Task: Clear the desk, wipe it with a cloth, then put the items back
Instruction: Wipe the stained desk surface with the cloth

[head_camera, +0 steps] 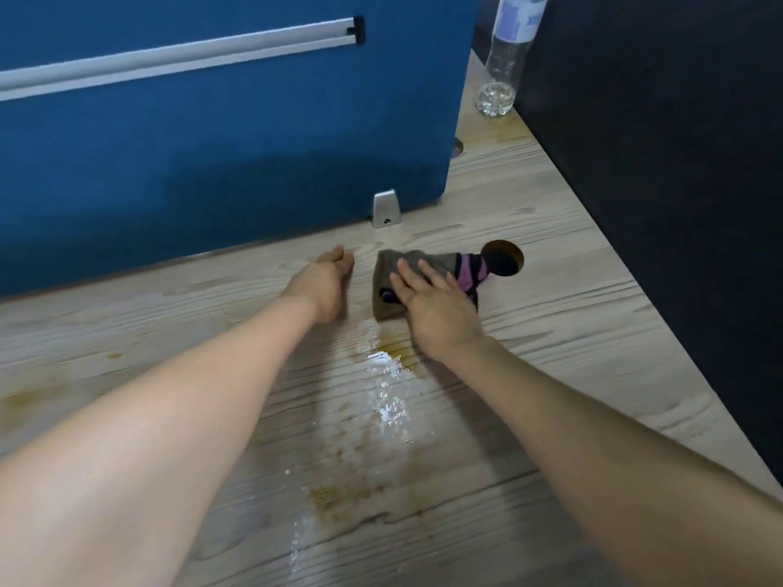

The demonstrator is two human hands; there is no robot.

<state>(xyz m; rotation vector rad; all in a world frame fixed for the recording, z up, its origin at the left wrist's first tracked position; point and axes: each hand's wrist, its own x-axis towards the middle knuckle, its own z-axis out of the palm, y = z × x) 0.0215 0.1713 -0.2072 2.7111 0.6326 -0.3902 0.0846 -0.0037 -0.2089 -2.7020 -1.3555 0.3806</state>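
- Cloth (423, 273): grey-brown fabric, crumpled, with purple and black stripes at its right end; a dark spot shows near its lower left edge. Lies flat on the desk (572, 298), near the back, its striped end reaching the rim of the round cable hole (504, 258).
- Right hand (436, 309): palm down on the cloth, fingers straight and slightly spread, pressing it to the wood. Not curled round it.
- Left hand (326, 286): rests on the desk just left of the cloth, apart from it; fingers bunched together and pointing at the blue partition (212, 154). Holds nothing.
- Desk surface: pale wood grain, wet streak (390, 400) shining from below the right hand toward the near edge, with yellowish-brown stains along it and at far left.
- Metal bracket (384, 209) at the foot of the partition, behind the cloth.
- Clear plastic bottle (504, 74), upright, far right corner, a little water in its base.
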